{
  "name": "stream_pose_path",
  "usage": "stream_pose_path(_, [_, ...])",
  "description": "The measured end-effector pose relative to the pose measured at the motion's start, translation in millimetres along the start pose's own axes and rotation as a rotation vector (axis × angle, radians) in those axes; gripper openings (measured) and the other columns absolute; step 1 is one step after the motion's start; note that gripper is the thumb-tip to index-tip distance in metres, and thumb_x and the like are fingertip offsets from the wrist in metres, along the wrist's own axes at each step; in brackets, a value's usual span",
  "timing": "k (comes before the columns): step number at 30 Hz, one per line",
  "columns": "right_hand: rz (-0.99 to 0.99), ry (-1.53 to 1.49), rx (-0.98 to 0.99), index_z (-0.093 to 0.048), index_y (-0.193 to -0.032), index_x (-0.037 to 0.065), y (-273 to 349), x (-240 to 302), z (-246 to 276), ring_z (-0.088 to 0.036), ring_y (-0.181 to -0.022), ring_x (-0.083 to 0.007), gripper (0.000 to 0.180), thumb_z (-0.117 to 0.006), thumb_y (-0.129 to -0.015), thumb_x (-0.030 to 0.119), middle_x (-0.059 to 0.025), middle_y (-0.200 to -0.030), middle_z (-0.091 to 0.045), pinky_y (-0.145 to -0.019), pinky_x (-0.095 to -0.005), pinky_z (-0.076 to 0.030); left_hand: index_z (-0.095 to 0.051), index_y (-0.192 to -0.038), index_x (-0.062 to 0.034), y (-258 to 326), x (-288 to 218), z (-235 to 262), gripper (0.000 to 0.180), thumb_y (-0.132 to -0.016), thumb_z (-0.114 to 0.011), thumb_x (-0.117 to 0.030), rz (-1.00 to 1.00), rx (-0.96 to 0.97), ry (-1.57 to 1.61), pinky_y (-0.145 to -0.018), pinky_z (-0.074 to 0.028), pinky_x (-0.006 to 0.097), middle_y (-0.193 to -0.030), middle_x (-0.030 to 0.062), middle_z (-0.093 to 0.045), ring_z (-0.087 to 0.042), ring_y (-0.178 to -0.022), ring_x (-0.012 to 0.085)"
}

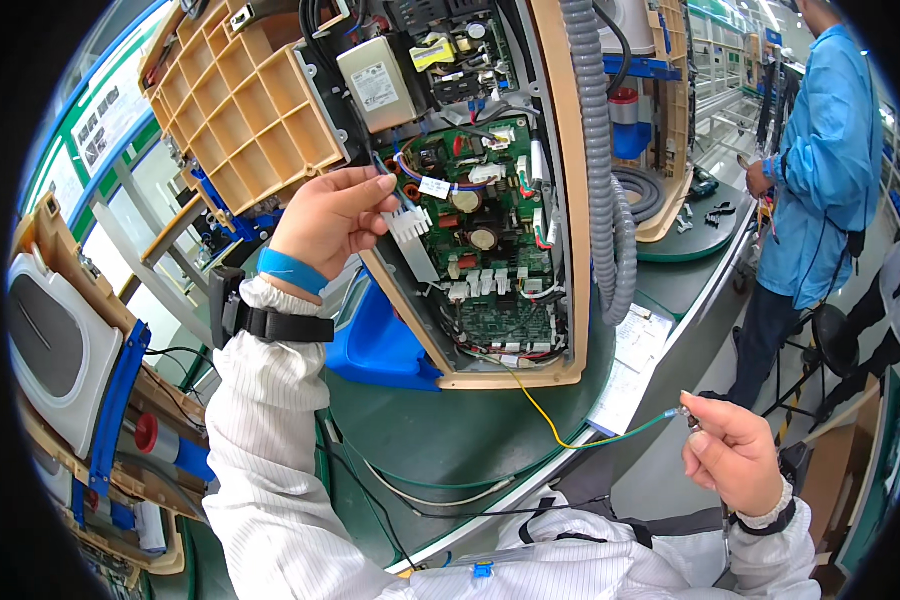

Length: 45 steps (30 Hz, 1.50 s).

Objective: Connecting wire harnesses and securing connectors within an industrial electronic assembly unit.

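Your right hand [732, 452] is closed, thumb and forefinger pinching the metal terminal at the end of the yellow-green wire [560, 432]. That wire runs taut from your fingers up and to the left, across the front edge of the green work surface [440, 430], and disappears into the bottom corner of the beige housing [575, 200] that stands open in front of you.

Your left hand [332, 218] is raised against the housing's left side. Its fingers are closed on a white multi-pin connector [408, 222] with thin blue wires leading up from it, held just at the left edge of the green circuit board [490, 240]. The board fills the lower half of the housing, with white connectors, round components and coloured leads across it. Above it sits a cream box-shaped module [378, 85] with a label, and to its left a beige ribbed grid panel [240, 100] tilts outward.

A grey corrugated hose [602, 160] hangs down the housing's right edge and loops back near the surface. A blue plastic piece [380, 340] props the housing at its lower left corner. A white paper sheet [632, 365] lies on the right edge of the surface.

At the far right, well apart from you, a person in a light blue coat [815, 170] stands at another station.
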State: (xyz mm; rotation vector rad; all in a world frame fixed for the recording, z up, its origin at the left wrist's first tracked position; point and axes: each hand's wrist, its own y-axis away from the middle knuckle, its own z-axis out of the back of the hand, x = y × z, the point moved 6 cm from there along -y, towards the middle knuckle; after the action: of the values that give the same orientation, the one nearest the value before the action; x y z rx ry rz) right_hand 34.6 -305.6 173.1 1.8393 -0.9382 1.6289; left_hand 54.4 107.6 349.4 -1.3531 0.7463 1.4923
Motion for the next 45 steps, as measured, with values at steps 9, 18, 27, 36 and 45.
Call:
stream_pose_path(9, [-0.021,-0.008,-0.014,-0.05,-0.137,0.004,5.0,-7.5,4.3,-0.045,-0.058,-0.0044,0.04,-0.051,-0.097,0.003,-0.0032,-0.075,-0.06,-0.052,-0.0196,-0.038,-0.056,-0.086,-0.0087,-5.2,-5.3,3.0,0.012,-0.09,-0.067,-0.011,-0.161,-0.003,-0.051,-0.052,-0.044,0.021,-0.075,-0.0016,-0.058,-0.05,-0.056,0.0045])
stream_pose_path(18, [-0.01,-0.003,-0.01,-0.05,-0.137,0.004,3.7,-9.9,3.0,-0.045,-0.057,-0.0047,0.04,-0.051,-0.097,0.002,-0.0034,-0.075,-0.06,-0.051,-0.0196,-0.037,-0.056,-0.096,-0.0011,-2.9,-1.4,8.4,0.007,-0.092,-0.058,-0.007,-0.182,-0.025,-0.071,-0.063,-0.055,0.027,-0.095,0.0103,-0.067,-0.064,-0.071,0.0126])
stream_pose_path(27, [0.023,0.007,0.0,-0.051,-0.137,0.003,-0.2,-7.8,3.6,-0.044,-0.055,-0.0043,0.04,-0.05,-0.097,0.001,-0.0033,-0.073,-0.06,-0.049,-0.0196,-0.036,-0.056,-0.109,0.0015,15.5,-23.8,41.5,0.02,-0.094,-0.054,-0.011,-0.24,-0.133,-0.66,-0.068,-0.055,0.029,-0.091,0.0078,-0.063,-0.067,-0.079,0.0171])
stream_pose_path(36, [0.019,-0.019,0.005,-0.052,-0.136,0.004,-2.4,-8.3,-1.5,-0.044,-0.054,-0.0041,0.04,-0.051,-0.096,0.001,-0.0028,-0.073,-0.06,-0.049,-0.0195,-0.036,-0.061,-0.096,-0.0024,39.8,-52.3,12.1,0.014,-0.085,-0.056,-0.009,-0.491,-0.408,-1.923,-0.07,-0.054,0.047,-0.08,0.0199,-0.067,-0.067,-0.079,0.0371])
stream_pose_path(45, [0.019,0.081,0.012,-0.052,-0.136,0.003,-15.9,17.5,-15.2,-0.046,-0.058,-0.0038,0.04,-0.05,-0.095,0.0,-0.0022,-0.076,-0.059,-0.051,-0.0187,-0.037,-0.063,-0.109,-0.0018,34.7,-54.3,17.3,0.037,-0.077,-0.05,0.008,-0.64,-0.277,-1.568,-0.083,-0.052,0.046,-0.095,0.024,-0.068,-0.065,-0.092,0.0414])
